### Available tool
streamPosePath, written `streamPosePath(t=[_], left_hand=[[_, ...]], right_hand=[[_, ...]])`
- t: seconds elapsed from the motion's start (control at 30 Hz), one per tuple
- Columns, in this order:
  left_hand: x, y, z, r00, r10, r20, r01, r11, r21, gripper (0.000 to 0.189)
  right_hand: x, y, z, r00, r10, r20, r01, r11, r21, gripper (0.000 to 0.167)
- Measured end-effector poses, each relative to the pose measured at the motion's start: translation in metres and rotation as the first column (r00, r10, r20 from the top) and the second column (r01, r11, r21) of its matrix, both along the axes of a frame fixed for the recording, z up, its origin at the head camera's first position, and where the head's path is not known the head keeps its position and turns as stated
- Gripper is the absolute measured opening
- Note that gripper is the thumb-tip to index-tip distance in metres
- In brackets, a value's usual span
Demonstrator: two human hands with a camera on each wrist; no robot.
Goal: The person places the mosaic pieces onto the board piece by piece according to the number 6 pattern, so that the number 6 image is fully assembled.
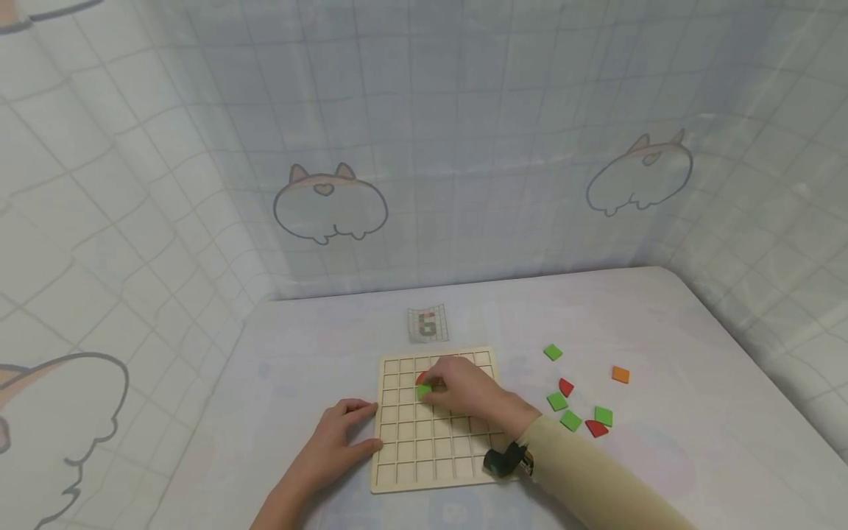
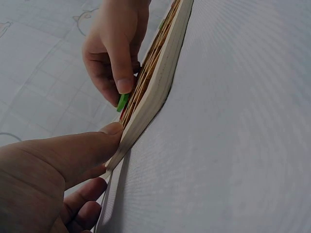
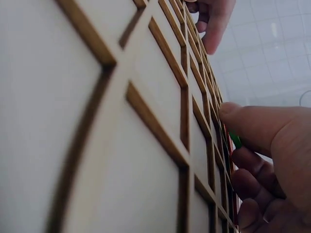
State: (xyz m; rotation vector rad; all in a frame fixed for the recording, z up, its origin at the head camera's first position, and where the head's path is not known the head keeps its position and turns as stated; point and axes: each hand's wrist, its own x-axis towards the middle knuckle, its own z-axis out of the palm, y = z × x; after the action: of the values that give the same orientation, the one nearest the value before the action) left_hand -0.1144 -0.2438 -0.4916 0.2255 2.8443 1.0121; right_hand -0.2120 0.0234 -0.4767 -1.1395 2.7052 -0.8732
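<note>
A pale wooden grid board (image 1: pixel 405 433) lies flat on the table. Thumb and forefinger of my right hand (image 1: pixel 464 389) pinch a green square tile (image 1: pixel 424 392) over the upper part of the grid. In the left wrist view that tile (image 2: pixel 122 103) is tilted on edge, just above the board. Part of a red piece (image 1: pixel 420 377) shows beside it; the right hand hides the cells behind. My left hand (image 1: pixel 336 445) touches the board's left edge with thumb and fingertips spread apart along it.
A small card (image 1: pixel 428 324) with a coloured figure 6 lies behind the board. To the right are scattered loose green squares (image 1: pixel 557 401), red quarter-round pieces (image 1: pixel 597 428) and an orange square (image 1: pixel 620 375). Patterned curtains (image 1: pixel 430 147) enclose the table.
</note>
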Motion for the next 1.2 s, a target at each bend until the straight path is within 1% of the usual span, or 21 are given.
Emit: streamPosePath(t=[0.2,0.27,0.4,0.67,0.87,1.03,1.1,1.2], left_hand=[[-0.001,0.000,-0.002,1.000,0.000,-0.008,0.000,1.000,0.002,0.065],[-0.001,0.000,-0.002,1.000,-0.001,-0.010,0.001,1.000,0.003,0.064],[-0.001,0.000,-0.002,1.000,-0.002,-0.015,0.002,1.000,0.005,0.064],[-0.001,0.001,0.000,1.000,-0.003,-0.010,0.003,1.000,0.007,0.064],[-0.001,0.001,-0.002,1.000,-0.002,-0.004,0.002,1.000,0.012,0.065],[-0.001,0.000,-0.004,1.000,-0.013,-0.011,0.013,1.000,0.019,0.065],[-0.001,-0.001,-0.004,1.000,-0.008,-0.008,0.008,1.000,0.015,0.065],[-0.001,-0.001,-0.004,1.000,0.005,-0.005,-0.005,1.000,0.000,0.065]], right_hand=[[0.001,-0.002,-0.001,1.000,-0.011,-0.007,0.011,0.999,0.033,0.018],[0.000,-0.003,-0.002,1.000,-0.020,-0.010,0.020,0.999,0.047,0.017],[0.000,-0.004,-0.001,0.999,-0.033,-0.013,0.034,0.998,0.053,0.016],[0.001,-0.004,0.000,0.999,-0.053,-0.002,0.053,0.996,0.066,0.020],[0.001,-0.004,0.000,0.999,-0.052,0.006,0.052,0.997,0.053,0.020],[0.002,0.000,0.000,1.000,-0.020,-0.014,0.021,0.999,0.045,0.018],[0.002,0.004,0.001,1.000,-0.016,-0.004,0.016,0.999,0.031,0.017],[0.002,0.010,0.003,1.000,-0.023,0.018,0.023,1.000,0.013,0.021]])
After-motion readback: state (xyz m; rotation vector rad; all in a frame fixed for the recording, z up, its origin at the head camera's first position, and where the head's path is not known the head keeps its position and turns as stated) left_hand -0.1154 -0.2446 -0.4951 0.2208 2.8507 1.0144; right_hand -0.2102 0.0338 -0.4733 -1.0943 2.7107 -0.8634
